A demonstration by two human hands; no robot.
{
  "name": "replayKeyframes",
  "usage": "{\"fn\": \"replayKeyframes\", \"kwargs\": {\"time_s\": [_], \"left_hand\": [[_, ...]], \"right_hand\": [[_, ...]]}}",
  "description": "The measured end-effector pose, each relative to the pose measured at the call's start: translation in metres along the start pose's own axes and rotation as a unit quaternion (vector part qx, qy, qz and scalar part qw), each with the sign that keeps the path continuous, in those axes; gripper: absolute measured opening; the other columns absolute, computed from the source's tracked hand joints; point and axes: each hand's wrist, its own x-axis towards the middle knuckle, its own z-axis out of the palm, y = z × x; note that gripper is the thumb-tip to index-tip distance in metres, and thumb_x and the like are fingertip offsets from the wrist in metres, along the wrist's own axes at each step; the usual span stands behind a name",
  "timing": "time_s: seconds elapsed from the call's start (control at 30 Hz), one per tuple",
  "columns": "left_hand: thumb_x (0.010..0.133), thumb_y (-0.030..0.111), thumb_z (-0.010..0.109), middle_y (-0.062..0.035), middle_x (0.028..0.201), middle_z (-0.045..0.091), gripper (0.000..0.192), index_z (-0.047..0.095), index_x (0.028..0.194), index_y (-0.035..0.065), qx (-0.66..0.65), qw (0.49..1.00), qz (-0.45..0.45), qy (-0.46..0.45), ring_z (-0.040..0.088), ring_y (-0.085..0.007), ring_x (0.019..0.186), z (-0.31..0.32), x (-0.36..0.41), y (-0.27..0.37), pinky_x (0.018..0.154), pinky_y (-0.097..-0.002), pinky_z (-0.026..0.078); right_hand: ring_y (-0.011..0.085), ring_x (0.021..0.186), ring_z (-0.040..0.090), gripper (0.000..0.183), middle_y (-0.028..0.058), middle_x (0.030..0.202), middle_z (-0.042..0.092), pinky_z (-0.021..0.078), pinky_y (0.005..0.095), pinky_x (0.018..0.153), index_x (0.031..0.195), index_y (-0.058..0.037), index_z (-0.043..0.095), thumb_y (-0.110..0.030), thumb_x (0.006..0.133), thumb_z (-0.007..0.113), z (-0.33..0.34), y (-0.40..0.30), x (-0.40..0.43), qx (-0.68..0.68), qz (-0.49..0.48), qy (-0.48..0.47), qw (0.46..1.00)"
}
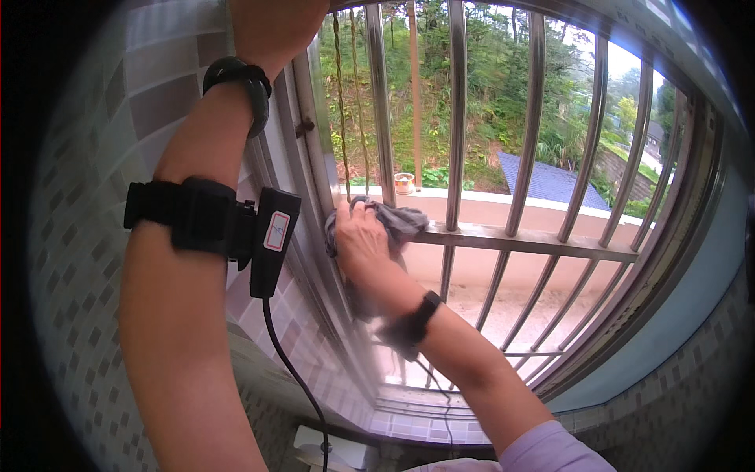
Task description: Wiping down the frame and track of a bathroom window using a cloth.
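My right hand [364, 239] grips a crumpled grey cloth [407, 220] and presses it around the left end of a metal crossbar [525, 243], close to the window frame [307, 100]. Part of the cloth hangs below my hand, blurred. Upright metal bars [457, 118] of a window grille rise from the crossbar and continue beneath it. My left arm reaches up along the tiled wall. Only the base of my left hand [280, 26] shows at the top edge; its fingers are cut off, so what they touch is hidden. A dark bangle [259, 106] circles that wrist.
A strapped black device [274, 242] on my left forearm trails a cable [289, 360]. Another cable [439, 383] hangs from my right wrist. Two twisted wires [341, 106] run vertically outside. Beyond stand a ledge [489, 199] and a small tub [404, 183]. A white fixture [336, 447] sits below.
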Motion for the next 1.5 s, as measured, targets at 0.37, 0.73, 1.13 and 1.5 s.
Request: {"fn": "replayKeyframes", "kwargs": {"time_s": [0.37,0.73,1.13,1.5], "left_hand": [[0.094,0.025,0.03,-0.0173,0.077,0.049,0.031,0.047,0.083,0.0017,-0.019,1.0,0.009,-0.011,0.048,-0.0353,0.076,-0.007,0.0,0.001,0.072,-0.0445,0.037],[0.094,0.029,0.032,-0.0153,0.082,0.057,0.034,0.057,0.098,0.0067,0.008,1.0,0.016,-0.003,0.054,-0.0357,0.079,0.005,-0.001,-0.005,0.072,-0.0456,0.04],[0.09,0.025,0.041,-0.0141,0.078,0.056,0.025,0.057,0.089,0.0061,-0.011,0.997,0.048,0.052,0.053,-0.0347,0.074,0.008,0.003,0.003,0.071,-0.0458,0.04],[0.094,0.023,0.028,-0.0212,0.078,0.048,0.03,0.046,0.084,0.0006,0.057,0.996,0.071,0.01,0.047,-0.0387,0.079,0.004,-0.004,-0.031,0.069,-0.0458,0.037]], "right_hand": [[0.0346,0.09,0.057,0.049,0.0256,0.1,0.053,0.0466,0.0369,0.076,0.125,0.0011,0.037,-0.005,0.079,0.052,-0.015,0.01,-0.011,0.001,-0.01,-0.092,0.996],[0.0339,0.08,0.062,0.033,0.0183,0.083,0.062,0.0468,0.0379,0.068,0.099,-0.0022,0.053,-0.018,0.074,0.067,-0.068,0.035,-0.008,0.423,0.134,0.046,0.895],[0.0277,0.081,0.062,0.034,0.0171,0.082,0.062,0.0469,0.0346,0.072,0.092,0.0034,0.057,-0.013,0.065,0.069,-0.093,0.011,0.23,0.656,0.04,0.267,0.705],[0.0101,0.06,0.055,0.021,0.0035,0.071,0.061,0.0451,0.0248,0.054,0.084,0.0005,0.063,0.001,0.063,0.065,-0.04,-0.003,0.199,0.593,0.096,0.09,0.794]]}}
